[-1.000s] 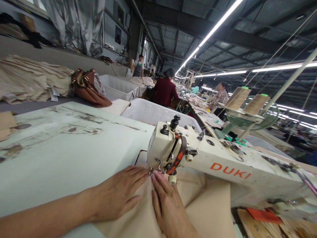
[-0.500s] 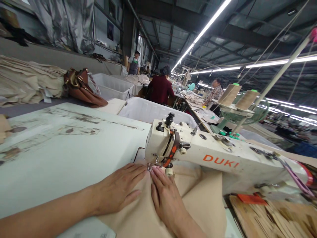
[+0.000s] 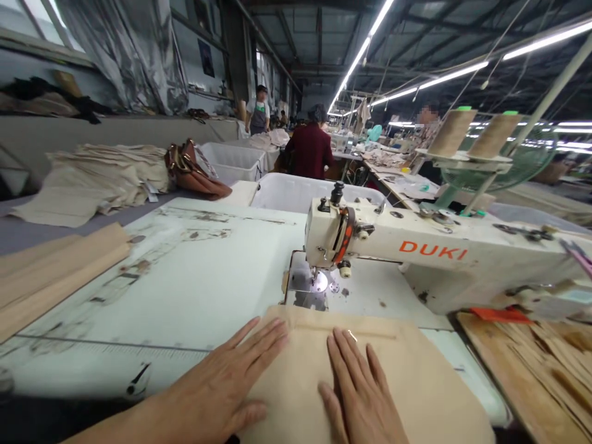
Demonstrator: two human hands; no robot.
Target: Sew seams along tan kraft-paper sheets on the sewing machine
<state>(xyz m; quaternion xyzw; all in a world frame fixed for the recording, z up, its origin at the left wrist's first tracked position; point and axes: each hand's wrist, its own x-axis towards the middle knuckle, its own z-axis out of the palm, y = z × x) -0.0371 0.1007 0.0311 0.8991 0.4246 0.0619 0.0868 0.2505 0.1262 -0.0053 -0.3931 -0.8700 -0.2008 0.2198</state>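
Left hand: the bare left hand [image 3: 229, 377] lies palm down, fingers stretched out and close together, thumb spread, pressing on cloth in front of the white metal sewing machine with orange DUKI lettering [image 3: 388, 248].
Right hand: the bare right hand [image 3: 363, 385] rests likewise, flat with fingers slightly fanned; the two hands are apart, neither gripping.
Beige cloth: the smooth, pale beige cloth panel [image 3: 305, 376] lies under both hands, on the near side of the machine, clear of its needle. The spread palms probably keep it smooth and square. A small shiny bit by the right fingertips is too small to identify.
Lit plate: the worn metal plate [image 3: 300, 280] sits beneath the machine's head, presumably lit for a clear view of the needle.
Thread: two tan thread cones [image 3: 451, 132] stand above and behind the machine's arm, likely to feed it.
Left of machine: flat tan strips [image 3: 69, 262], then a loose beige fabric pile [image 3: 106, 179] and a brown leather handbag [image 3: 198, 176].
Right of machine: a wooden board [image 3: 481, 345] bears more tan strips.
Behind machine: a white plastic bin [image 3: 282, 192]; beyond, a person in dark red [image 3: 308, 151].
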